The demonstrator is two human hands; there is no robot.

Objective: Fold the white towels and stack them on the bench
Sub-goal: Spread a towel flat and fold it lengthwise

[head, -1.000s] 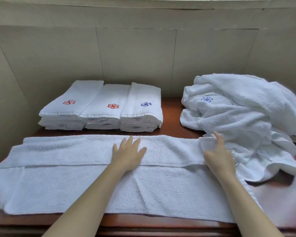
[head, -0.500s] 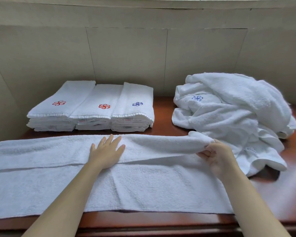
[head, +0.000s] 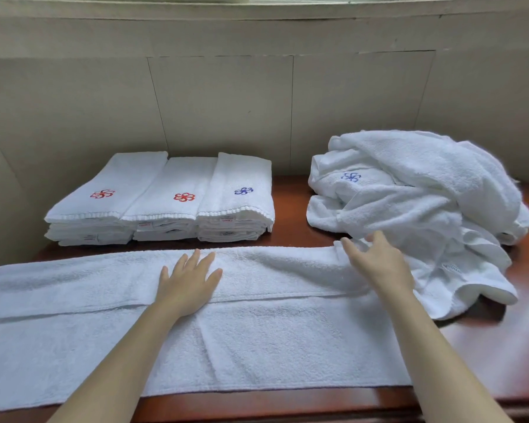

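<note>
We have three stacks (head: 162,206) of folded towels at the back of the bench (head: 290,206), so part of the job is done. One towel (head: 257,337) lies spread along the front, its far edge folded toward us. Our left hand (head: 188,283) presses flat on that fold; our right hand (head: 379,265) hovers with fingers spread, holding nothing. A pile (head: 416,203) waits unfolded on the right.
</note>
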